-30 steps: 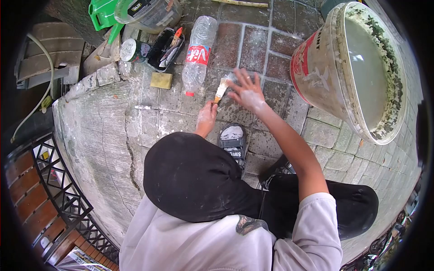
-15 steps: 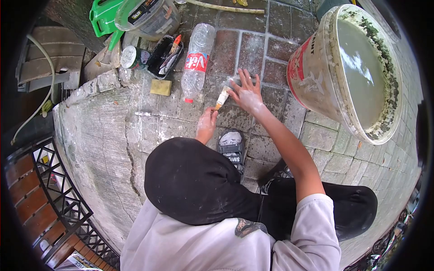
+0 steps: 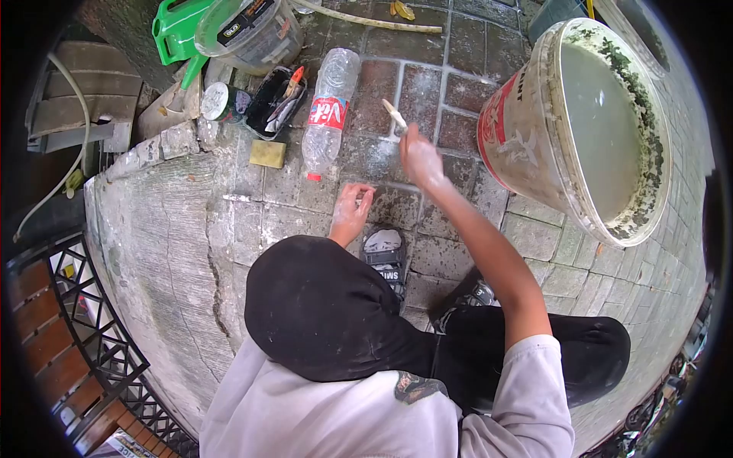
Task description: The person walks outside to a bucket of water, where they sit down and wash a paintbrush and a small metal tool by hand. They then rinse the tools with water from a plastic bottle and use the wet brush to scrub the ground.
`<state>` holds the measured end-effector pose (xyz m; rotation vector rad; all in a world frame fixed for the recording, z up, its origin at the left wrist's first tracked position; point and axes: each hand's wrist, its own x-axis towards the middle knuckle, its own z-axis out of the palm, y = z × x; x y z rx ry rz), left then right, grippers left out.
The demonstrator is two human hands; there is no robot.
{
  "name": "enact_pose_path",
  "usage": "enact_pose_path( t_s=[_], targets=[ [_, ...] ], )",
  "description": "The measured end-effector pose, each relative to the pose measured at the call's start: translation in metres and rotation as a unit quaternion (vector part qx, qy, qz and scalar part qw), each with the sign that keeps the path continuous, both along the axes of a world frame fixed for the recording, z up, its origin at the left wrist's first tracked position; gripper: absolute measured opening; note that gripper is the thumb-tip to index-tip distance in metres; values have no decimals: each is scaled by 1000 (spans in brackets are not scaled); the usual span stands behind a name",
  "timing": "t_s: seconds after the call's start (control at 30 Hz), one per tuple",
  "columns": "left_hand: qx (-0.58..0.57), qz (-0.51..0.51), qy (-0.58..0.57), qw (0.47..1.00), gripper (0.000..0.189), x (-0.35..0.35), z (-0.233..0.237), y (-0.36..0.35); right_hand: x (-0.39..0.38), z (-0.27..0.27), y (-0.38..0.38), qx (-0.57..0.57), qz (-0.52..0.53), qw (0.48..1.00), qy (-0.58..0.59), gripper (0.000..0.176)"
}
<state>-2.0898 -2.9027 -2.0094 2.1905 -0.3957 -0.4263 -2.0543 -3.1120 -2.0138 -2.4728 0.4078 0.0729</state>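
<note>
My right hand [image 3: 420,159] grips a small paintbrush [image 3: 395,115], whose handle sticks up and away over the brick paving. My left hand [image 3: 351,208] hovers with loosely curled fingers, holding nothing, just below a clear plastic bottle [image 3: 324,107] with a red label that lies on the bricks. Both hands are dusted white. A large white bucket [image 3: 534,130] holding greyish liquid stands tilted to the right of my right hand.
A yellow sponge [image 3: 269,153] lies left of the bottle. Behind it are a black tray with tools [image 3: 275,91], a small can [image 3: 221,101], a clear tub [image 3: 248,30] and a green jug [image 3: 174,27]. A cracked concrete kerb [image 3: 168,229] runs left; my sandal [image 3: 385,256] is below.
The brush passed from my left hand to my right, which has closed on it and lifted it up and away. My left hand let go and drew back a little.
</note>
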Motion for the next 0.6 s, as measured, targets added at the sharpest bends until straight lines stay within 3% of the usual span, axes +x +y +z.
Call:
enact_pose_path(
  t_s=[0.1, 0.2, 0.33, 0.6],
  targets=[
    [17, -2, 31, 999, 19, -11, -5, 1, 20, -3, -21, -179, 23, 981, -69, 23],
    [7, -5, 46, 999, 19, -18, -6, -4, 30, -4, -34, -227, 100, 966, -73, 33],
    [-5, -7, 85, 996, 18, -20, -3, -6, 35, 3, -32, -196, 101, 974, 55, 29],
    [-1, -8, 101, 995, 17, -15, 2, -11, 17, 17, -36, -144, 137, 977, 81, 20]
  ],
)
